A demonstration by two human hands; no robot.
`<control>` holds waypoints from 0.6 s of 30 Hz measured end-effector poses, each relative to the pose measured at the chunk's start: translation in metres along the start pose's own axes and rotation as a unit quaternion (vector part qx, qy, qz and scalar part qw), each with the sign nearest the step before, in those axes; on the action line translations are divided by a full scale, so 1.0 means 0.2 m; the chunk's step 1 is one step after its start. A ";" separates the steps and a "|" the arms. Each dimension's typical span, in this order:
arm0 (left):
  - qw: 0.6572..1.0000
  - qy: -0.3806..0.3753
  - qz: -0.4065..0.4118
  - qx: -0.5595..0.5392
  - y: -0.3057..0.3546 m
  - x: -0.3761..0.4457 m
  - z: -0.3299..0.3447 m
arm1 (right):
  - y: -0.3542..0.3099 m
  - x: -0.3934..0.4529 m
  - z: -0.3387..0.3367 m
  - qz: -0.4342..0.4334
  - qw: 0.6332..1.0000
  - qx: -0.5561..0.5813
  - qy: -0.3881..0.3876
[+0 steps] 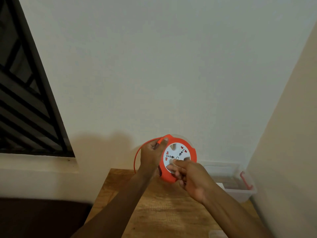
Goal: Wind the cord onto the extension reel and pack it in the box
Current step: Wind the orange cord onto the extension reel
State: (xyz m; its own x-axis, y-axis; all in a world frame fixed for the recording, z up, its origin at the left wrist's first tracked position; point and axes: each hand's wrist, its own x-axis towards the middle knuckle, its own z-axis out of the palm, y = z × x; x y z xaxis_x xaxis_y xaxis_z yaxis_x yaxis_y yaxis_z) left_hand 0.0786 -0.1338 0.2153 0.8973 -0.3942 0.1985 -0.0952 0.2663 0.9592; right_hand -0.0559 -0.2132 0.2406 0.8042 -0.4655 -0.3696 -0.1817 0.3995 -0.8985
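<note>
A round orange extension reel [189, 148] with a white socket face is held upright above the wooden table [154, 212]. My left hand [151, 156] grips its left rim, thumb on the top edge. An orange cord [137, 156] loops out from the top of the reel, around the left of that hand and down behind the wrist. My right hand [190, 176] rests on the white face, its fingertips pressed on the lower part of the disc. A clear plastic box [240, 191] with a red latch stands at the table's far right.
The table stands in a corner, with a pale wall behind and another wall [291, 152] close on the right. A dark barred window [25, 100] is at the left. A dark surface [34, 219] lies left of the table. Something small and clear [216, 234] sits at the near edge.
</note>
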 end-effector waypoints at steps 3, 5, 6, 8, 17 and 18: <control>1.000 0.005 -0.018 0.002 0.00 0.01 -0.01 | 0.03 -0.01 0.03 -0.104 0.969 -0.208 0.079; 1.000 0.011 -0.027 0.001 0.00 0.02 -0.03 | 0.07 0.00 0.00 -0.278 0.849 -0.423 0.153; 1.000 0.007 -0.030 0.007 0.00 0.02 -0.04 | 0.07 0.01 -0.03 -0.365 0.757 -0.517 0.158; 0.999 -0.020 -0.029 0.022 0.01 0.02 -0.06 | 0.05 0.04 -0.07 -0.444 0.600 -0.656 0.107; 0.990 -0.098 0.023 0.097 0.01 0.00 -0.06 | 0.02 0.06 -0.10 -0.413 0.368 -0.833 -0.006; 0.990 -0.097 0.017 0.102 0.00 0.01 -0.07 | 0.02 0.06 -0.11 -0.425 0.352 -0.834 0.001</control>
State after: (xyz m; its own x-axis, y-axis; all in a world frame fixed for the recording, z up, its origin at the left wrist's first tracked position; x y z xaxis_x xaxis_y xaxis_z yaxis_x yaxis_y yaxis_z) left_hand 0.0855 -0.1225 0.2123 0.7938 -0.5551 0.2483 -0.2272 0.1081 0.9678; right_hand -0.0583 -0.2348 0.2280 0.9691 0.1409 0.2024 0.0425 -0.9037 0.4260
